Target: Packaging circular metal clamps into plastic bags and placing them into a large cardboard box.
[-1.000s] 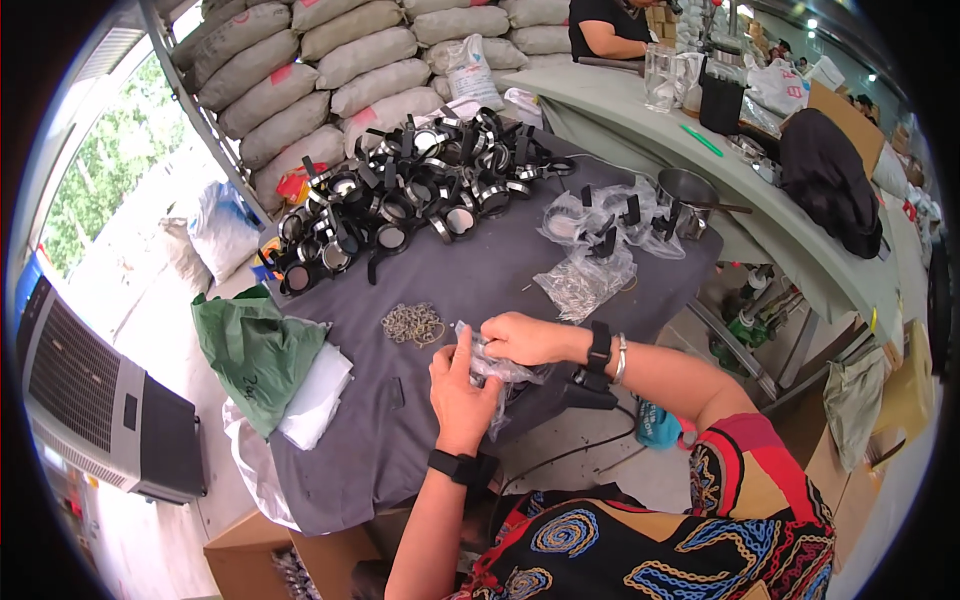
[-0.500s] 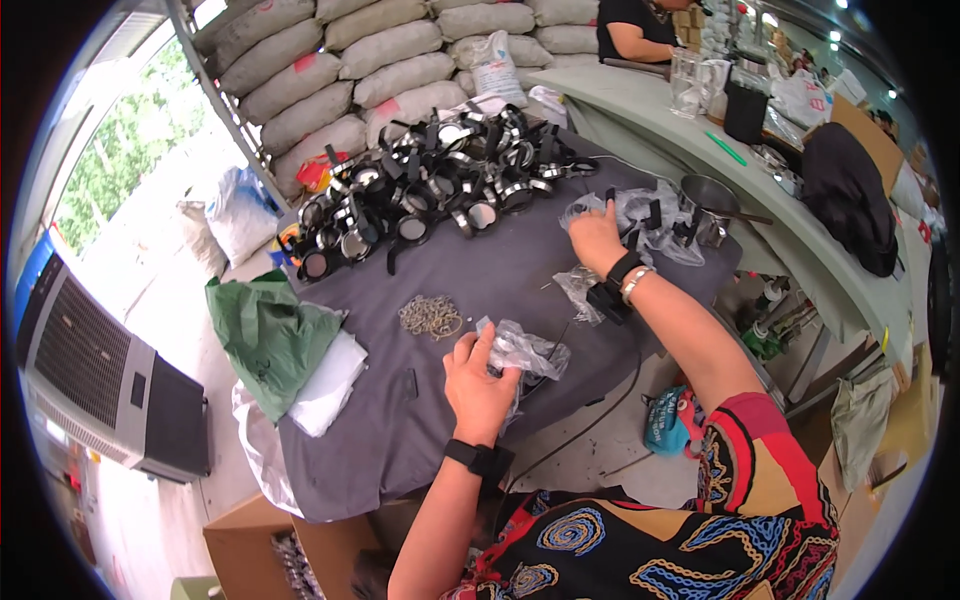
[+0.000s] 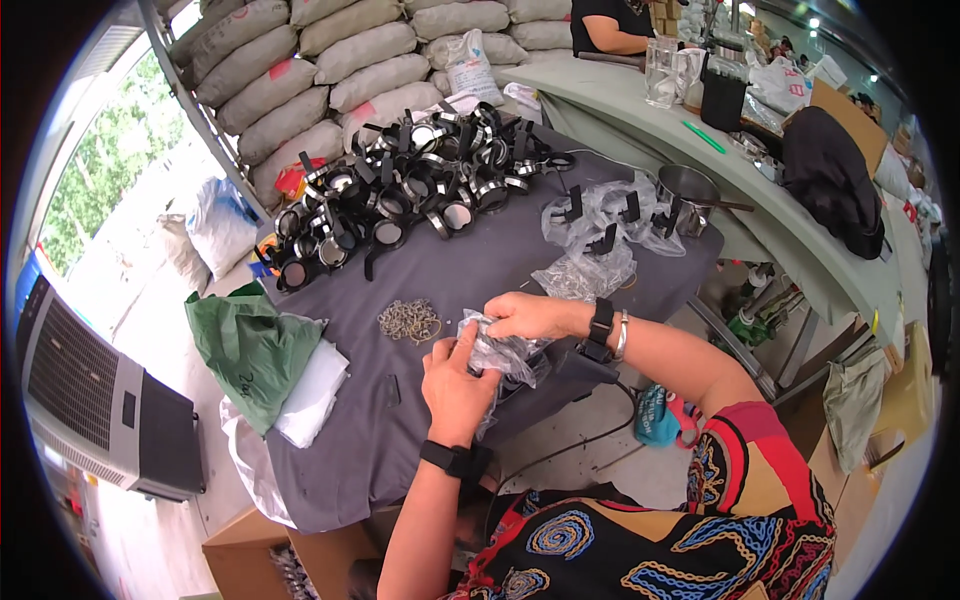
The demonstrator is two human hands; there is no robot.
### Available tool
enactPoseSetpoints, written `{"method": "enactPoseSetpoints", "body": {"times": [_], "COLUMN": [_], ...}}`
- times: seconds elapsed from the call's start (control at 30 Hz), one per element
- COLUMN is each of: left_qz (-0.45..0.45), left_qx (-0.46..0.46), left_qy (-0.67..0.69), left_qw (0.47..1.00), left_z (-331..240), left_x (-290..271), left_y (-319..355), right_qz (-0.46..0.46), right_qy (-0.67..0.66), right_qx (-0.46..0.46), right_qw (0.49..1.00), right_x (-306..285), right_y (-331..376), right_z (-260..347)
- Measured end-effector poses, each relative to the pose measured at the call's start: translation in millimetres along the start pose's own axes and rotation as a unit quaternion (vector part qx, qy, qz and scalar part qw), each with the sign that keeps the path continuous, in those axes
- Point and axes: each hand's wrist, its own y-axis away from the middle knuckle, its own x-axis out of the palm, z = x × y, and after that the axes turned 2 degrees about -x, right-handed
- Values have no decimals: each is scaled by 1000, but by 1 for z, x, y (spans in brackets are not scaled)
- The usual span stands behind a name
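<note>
A clear plastic bag (image 3: 510,362) lies between my hands near the front edge of the cloth-covered table (image 3: 330,400). My left hand (image 3: 455,388) grips its left side, thumb and fingers bent round the film. From the right, my right hand (image 3: 530,316) pinches the bag's upper part, fingertips almost meeting my left ones. What is inside the bag cannot be made out. Close by on the left sit a small heap of thin tan bands (image 3: 408,320) and a small dark strip (image 3: 393,389). Several bagged black-handled pieces (image 3: 605,238) lie beyond my right hand.
A large pile of round metal pieces with black handles (image 3: 400,190) covers the table's far side. A metal pot (image 3: 690,185) stands at the far right. Left are a green plastic bag (image 3: 245,350) and an air cooler (image 3: 100,390). A cable (image 3: 580,432) hangs at the front.
My right hand has come back from the bagged pieces at the far right and taken hold of the plastic bag beside my left hand. My left hand has kept its grip.
</note>
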Motion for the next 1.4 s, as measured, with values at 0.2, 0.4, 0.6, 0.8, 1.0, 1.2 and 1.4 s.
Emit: {"method": "enactPoseSetpoints", "body": {"times": [0.2,0.4,0.6,0.8,1.0,1.2,1.4], "left_qz": [-8,-18,-16,-13,-3,34,121], "left_qx": [-1,5,-1,-5,-31,-41,-64], "left_qy": [-11,-4,9,13,16,-3,27], "left_qw": [1000,1000,1000,1000,999,999,990], "left_z": [2,-1,0,-1,-2,-6,4], "left_x": [0,2,2,2,-4,-7,-14], "left_y": [-1,2,7,0,0,-1,-18], "right_qz": [-252,-319,-260,-214,46,128,179], "right_qy": [318,649,642,577,134,-41,-24], "right_qx": [-42,89,186,-104,3,38,26], "right_qw": [913,685,697,781,990,990,983], "right_x": [-62,-104,-130,-95,-26,-26,-21], "right_y": [-39,-63,-49,-27,4,15,12], "right_z": [-3,-60,-91,-9,4,-3,12]}}
